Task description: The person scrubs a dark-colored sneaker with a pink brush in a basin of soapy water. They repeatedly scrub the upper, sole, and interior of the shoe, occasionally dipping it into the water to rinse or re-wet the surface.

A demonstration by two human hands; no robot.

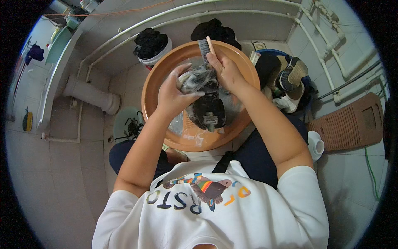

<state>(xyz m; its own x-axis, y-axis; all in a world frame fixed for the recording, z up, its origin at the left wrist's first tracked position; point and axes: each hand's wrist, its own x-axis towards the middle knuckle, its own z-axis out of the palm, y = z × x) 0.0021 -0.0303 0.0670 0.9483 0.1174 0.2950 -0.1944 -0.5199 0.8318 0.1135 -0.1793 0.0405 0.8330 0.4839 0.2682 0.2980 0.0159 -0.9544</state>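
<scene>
Head view: brush (205, 50) over orange basin (150, 97), tiled floor (121, 83), white pipes (319, 61).

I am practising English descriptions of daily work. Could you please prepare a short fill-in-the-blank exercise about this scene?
1. The right hand holds a pale-handled brush with bristles coloured ____.
2. The left hand holds a dark foam-covered item over a large round plastic basin coloured ____.
3. In the picture, a brown ridged washboard is to the ____ of the basin.

Missing words: grey; orange; right.
</scene>
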